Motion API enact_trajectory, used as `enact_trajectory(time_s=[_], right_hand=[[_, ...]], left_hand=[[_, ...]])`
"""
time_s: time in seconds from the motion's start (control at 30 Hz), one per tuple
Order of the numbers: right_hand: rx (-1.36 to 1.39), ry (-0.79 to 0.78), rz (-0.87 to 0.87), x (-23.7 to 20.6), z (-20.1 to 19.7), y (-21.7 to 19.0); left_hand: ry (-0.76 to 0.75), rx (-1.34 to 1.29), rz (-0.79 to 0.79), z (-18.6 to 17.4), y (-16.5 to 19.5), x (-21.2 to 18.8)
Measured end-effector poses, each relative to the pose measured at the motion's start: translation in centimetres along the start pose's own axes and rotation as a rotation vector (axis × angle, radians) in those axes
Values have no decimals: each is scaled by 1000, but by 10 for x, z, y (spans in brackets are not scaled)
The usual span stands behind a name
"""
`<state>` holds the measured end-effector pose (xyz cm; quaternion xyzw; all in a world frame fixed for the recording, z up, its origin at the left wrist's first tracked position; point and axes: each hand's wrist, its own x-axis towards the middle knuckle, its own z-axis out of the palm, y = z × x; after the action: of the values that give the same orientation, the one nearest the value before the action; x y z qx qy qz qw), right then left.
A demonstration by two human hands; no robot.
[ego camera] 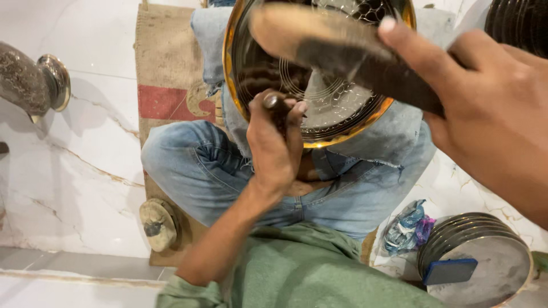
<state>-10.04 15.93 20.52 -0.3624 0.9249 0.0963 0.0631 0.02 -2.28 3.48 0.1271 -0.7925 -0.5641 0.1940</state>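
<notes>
Where the wooden mallet (342,54) crosses the frame, its head is blurred and covers the upper part of the round metal plate (337,108), and the plate's top edge is cut off at 12 o'clock – so its full outline cannot be seen. What the slim punch (274,108) has for a tip is hidden too, buried between the fingers. That plate sits upper centre, resting on the person's denim-clad lap (217,171); it has a bright golden rim, a silvery inside with fine concentric rings and a honeycomb pattern toward the top. The left hand (277,148) is curled tight around the punch at the plate's 7 o'clock edge, thumb and fingers closed on it. The right hand (491,108) comes in from 3 o'clock, fingers wrapped shut on the mallet's dark handle. Around them – a stack of plain metal plates (485,256) at 5 o'clock with a blue block (450,270) on top, a crumpled bag (408,228) beside it, a burlap mat (165,74) beneath, and a metal vessel (31,82) at 9 o'clock
</notes>
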Motion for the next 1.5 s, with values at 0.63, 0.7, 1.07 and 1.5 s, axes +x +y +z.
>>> enact_trajectory(time_s=[0.63, 0.7, 1.07, 1.5], right_hand=[[-262, -56, -213, 23, -26, 2], [-95, 16, -138, 23, -21, 3], [318, -30, 265, -41, 59, 37], [959, 387, 839, -140, 171, -45]], left_hand=[[-8, 69, -89, 16, -5, -5], [-55, 101, -6, 12, -4, 2], [-591, 89, 292, 3, -12, 48], [-861, -67, 331, 8, -2, 92]])
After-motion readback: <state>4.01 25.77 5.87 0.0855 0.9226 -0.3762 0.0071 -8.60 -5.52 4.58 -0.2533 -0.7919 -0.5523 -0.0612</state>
